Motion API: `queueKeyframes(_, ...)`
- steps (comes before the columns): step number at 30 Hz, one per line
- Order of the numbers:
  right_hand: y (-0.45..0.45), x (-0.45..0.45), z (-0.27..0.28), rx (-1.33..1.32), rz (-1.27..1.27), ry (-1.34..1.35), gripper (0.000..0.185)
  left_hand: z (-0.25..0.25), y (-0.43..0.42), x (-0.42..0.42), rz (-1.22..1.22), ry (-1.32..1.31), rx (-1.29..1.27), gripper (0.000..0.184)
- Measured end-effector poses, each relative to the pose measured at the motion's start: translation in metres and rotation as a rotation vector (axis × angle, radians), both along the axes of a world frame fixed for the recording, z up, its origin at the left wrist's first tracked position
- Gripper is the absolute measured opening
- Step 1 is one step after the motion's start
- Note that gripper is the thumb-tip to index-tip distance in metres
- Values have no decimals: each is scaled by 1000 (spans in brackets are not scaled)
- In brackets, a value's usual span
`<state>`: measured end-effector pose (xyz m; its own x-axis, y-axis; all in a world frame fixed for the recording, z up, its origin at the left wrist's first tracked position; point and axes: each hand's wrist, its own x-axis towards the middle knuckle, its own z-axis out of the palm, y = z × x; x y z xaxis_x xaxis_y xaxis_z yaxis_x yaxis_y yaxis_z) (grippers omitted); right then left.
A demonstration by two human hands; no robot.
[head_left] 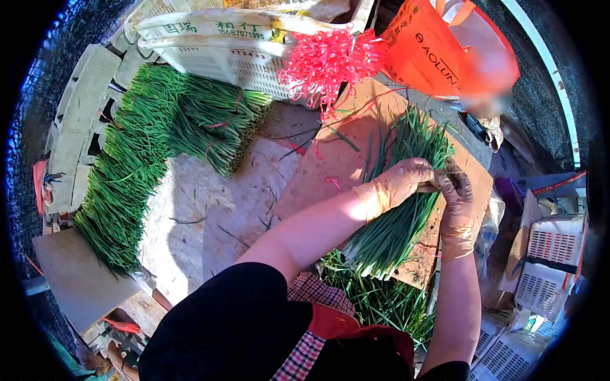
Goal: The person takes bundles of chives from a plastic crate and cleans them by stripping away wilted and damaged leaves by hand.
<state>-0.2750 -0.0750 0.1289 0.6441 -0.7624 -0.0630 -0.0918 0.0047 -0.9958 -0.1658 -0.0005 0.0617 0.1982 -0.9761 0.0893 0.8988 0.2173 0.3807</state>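
Observation:
A loose bundle of long green stalks (397, 209) lies on a brown board (305, 190), its pale ends toward me. My left hand (403, 183), in a thin soiled glove, is closed over the upper part of the bundle. Beside it, at the bundle's right edge, my right hand (456, 203) is also gloved, with its fingers bent toward the left fingertips. What the fingertips pinch is too small to make out. Pink ties (333, 63) hang in a thick bunch beyond the board.
Tied green bundles (222, 117) and a long row of stalks (130, 165) lie at the left. A white crate (235, 54) stands at the back, with a red-orange bag (426, 54) to its right. More stalks (381, 301) lie below the board; white baskets (549, 267) stand right.

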Motion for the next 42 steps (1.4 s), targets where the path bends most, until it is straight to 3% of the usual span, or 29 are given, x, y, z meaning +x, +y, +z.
queueKeyframes(3,-7,1,-1,-95,-115,100,23,0,-2,-2,19,-148,43,14)
queueKeyframes(4,-12,-3,-3,-92,-110,98,23,1,-2,-2,34,-247,81,15)
queueKeyframes(6,-17,-13,-9,-803,-48,417,22,2,-2,-6,201,-752,139,15)
queueKeyframes(7,-4,-11,9,-953,-52,598,19,3,-2,-9,155,-626,168,16)
queueKeyframes(8,1,-18,15,-952,-51,601,19,6,-3,-14,106,-497,197,17)
queueKeyframes(10,14,-41,23,-953,-17,516,16,3,-10,-11,86,-584,170,22)
queueKeyframes(11,22,-59,26,-969,20,368,15,5,-9,-11,-7,-453,189,18)
queueKeyframes(12,32,-80,30,-956,-19,393,15,9,-14,-11,-32,-544,304,13)
queueKeyframes(14,62,-125,43,-666,-171,386,13,40,-13,-2,235,-1120,409,8)
queueKeyframes(15,69,-156,42,-674,-192,464,14,48,-19,-1,408,-1385,502,9)
queueKeyframes(16,83,-186,41,-704,-233,535,13,63,-19,-7,566,-1469,522,12)
queueKeyframes(18,114,-261,9,-419,-353,395,11,95,-11,-24,782,-1411,374,17)
queueKeyframes(20,184,-324,20,-560,-387,756,7,117,-9,-85,639,-1308,75,21)
queueKeyframes(21,212,-332,0,127,-766,334,8,127,7,-97,444,-1546,-51,21)
queueKeyframes(22,239,-350,-3,-190,-574,1014,17,129,21,-129,133,-1416,-170,21)
queueKeyframes(23,244,-340,12,-182,-378,1178,26,136,36,-148,10,-1692,-249,15)
queueKeyframes(24,251,-351,-9,-62,-336,1179,26,122,52,-166,-90,-1779,-366,13)
queueKeyframes(25,270,-355,-18,-163,-612,840,15,107,60,-178,-146,-1918,-408,11)
queueKeyframes(27,281,-371,-20,-423,-576,688,45,79,78,-204,-253,-2182,-533,17)
queueKeyframes(28,284,-402,-14,-307,-669,601,47,72,74,-243,-372,-2319,-556,26)
queueKeyframes(30,295,-428,17,-281,-815,455,49,90,74,-267,-383,-2367,-606,44)
queueKeyframes(34,343,-527,8,-491,-1190,789,36,104,46,-343,-621,-2197,-739,25)
queueKeyframes(36,380,-567,-24,-338,-1296,936,31,97,43,-392,-686,-2266,-773,27)
queueKeyframes(38,420,-598,-39,-138,-1275,768,25,99,57,-449,-487,-2136,-932,40)
queueKeyframes(39,431,-610,-32,-88,-1266,707,21,103,64,-474,-539,-2124,-944,54)
queueKeyframes(41,465,-648,-35,120,-1338,953,18,95,73,-511,-562,-2185,-1124,70)
queueKeyframes(42,481,-670,-39,267,-1410,915,20,91,78,-526,-562,-2214,-1189,74)
